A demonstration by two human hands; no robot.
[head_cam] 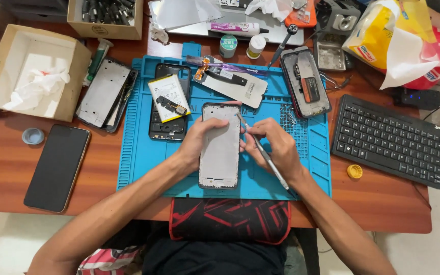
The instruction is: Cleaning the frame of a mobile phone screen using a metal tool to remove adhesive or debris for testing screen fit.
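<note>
1. Reaching in from the bottom edge, both bare forearms angle up and inward over the wooden worktop (383, 203) and meet above the blue repair mat (138, 153).
2. The left hand (199, 140) lies against the left long edge of a phone frame (220, 147); its fingers are curled around that edge, with the thumb pressed on the pale inner face, so the frame is gripped and steadied.
3. The right hand (273, 145) sits just right of the frame, fingers bunched together and pinching a slim metal tool (263, 153). The tool slants from lower right to upper left, its tip touching the frame's upper right edge.
4. The phone frame lies flat in the middle of the mat, long side running away from the person. Its inner face is light grey and bare, with a dark rim and a row of small openings at the near end.
5. Left of it on the mat lies another opened phone (168, 109), dark, with a white battery (168, 97) resting slantwise on it.
6. Farther back on the mat lie a white strip (235, 86) and a dark housing (306, 84).
7. Off the mat, a black phone (57, 168) lies to the left and a black keyboard (388, 140) to the right.
</note>
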